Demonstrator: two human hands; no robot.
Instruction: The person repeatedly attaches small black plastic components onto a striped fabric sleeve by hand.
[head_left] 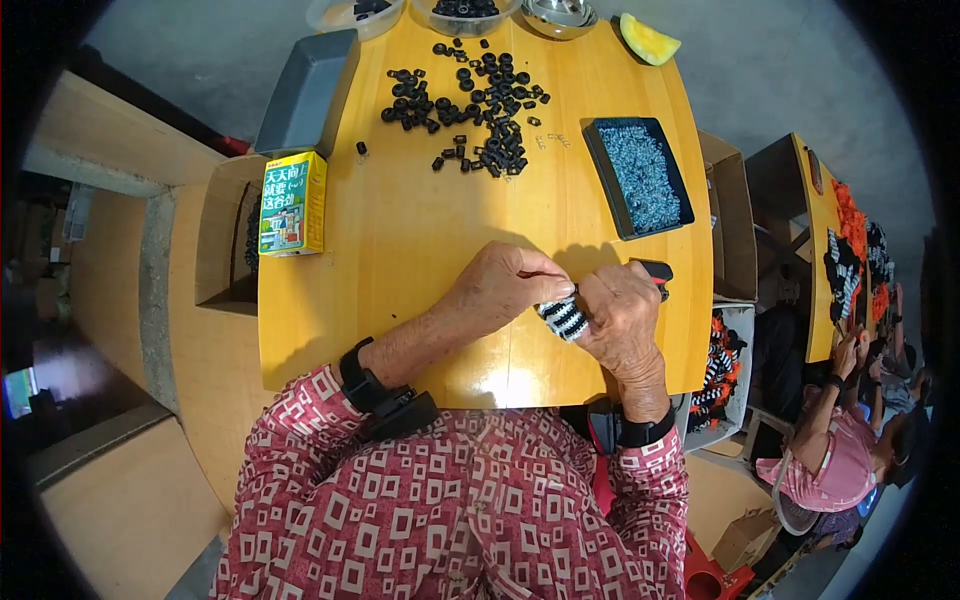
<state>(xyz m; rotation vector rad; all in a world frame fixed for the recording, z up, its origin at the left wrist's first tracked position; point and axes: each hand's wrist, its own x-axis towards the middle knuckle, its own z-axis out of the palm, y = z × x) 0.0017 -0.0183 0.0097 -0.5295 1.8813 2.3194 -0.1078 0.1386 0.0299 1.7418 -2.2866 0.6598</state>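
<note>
A small black-and-white striped knitted piece (563, 319) is between my two hands, over the near right part of the table. My left hand (505, 285) pinches at its upper edge with thumb and forefinger; whether something tiny sits in that pinch is hidden. Curled around the right side of the piece is my right hand (625, 312), its fingers closed. A tool with a black and red handle (656, 270) shows just behind my right hand; I cannot tell whether the hand touches it.
Small black round parts (495, 95) lie scattered across the far table (400, 210). A dark tray (598, 180) of tiny bluish pieces stands right, a grey tray (310, 90) and yellow carton (292, 205) left. Bowls (560, 20) and a melon rind (648, 42) line the far edge.
</note>
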